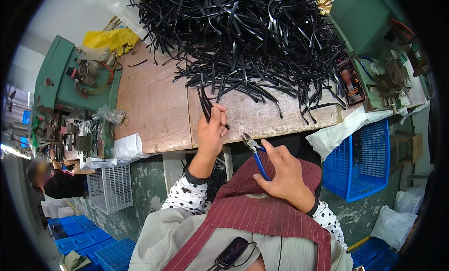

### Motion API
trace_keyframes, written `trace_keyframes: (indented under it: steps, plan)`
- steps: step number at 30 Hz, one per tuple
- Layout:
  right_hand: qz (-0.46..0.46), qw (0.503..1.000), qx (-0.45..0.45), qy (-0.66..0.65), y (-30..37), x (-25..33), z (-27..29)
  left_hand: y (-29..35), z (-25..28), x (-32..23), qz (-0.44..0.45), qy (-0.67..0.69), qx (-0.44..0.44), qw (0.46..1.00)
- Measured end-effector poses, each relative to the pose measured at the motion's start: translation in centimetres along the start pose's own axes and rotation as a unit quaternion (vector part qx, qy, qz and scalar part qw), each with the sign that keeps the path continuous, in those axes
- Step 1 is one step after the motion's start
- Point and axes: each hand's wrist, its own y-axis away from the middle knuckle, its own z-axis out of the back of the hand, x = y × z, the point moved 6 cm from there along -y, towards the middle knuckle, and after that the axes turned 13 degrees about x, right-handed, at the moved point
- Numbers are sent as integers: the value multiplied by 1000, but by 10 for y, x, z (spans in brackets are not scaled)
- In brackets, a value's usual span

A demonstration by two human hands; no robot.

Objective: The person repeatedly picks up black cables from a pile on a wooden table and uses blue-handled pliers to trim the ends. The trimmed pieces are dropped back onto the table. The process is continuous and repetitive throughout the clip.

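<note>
Pile of black strips (238, 37) cut off at top edge, co-worker's head (39, 172) blurred, pliers (253, 144) partly hidden by right hand (284, 175)

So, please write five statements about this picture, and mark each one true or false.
1. The left hand holds thin black strips. True.
2. It also holds the cutting tool. False: the blue-handled pliers are in the right hand.
3. A large black pile lies on the table. True.
4. The cloth over the lap is plain green. False: it is a dark red, pale-striped apron.
5. Yellow plastic lies to the left of the pile. True.
</note>
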Motion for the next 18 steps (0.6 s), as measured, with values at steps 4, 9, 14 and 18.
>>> trace_keyframes:
  steps: [4, 9, 14, 18]
  plan:
    - [40, 997, -27, 67, -5, 13, 9, -2, -23, -9, 89, 256, 127, 954]
    - [55, 992, -24, 107, -8, 20, 10, 2, -36, -15, 112, 278, 159, 941]
    - [46, 991, -9, 124, -6, 20, 8, 2, -39, -15, 127, 262, 195, 937]
    - [44, 994, 7, 103, -6, 19, 6, 3, -35, -15, 109, 236, 181, 949]
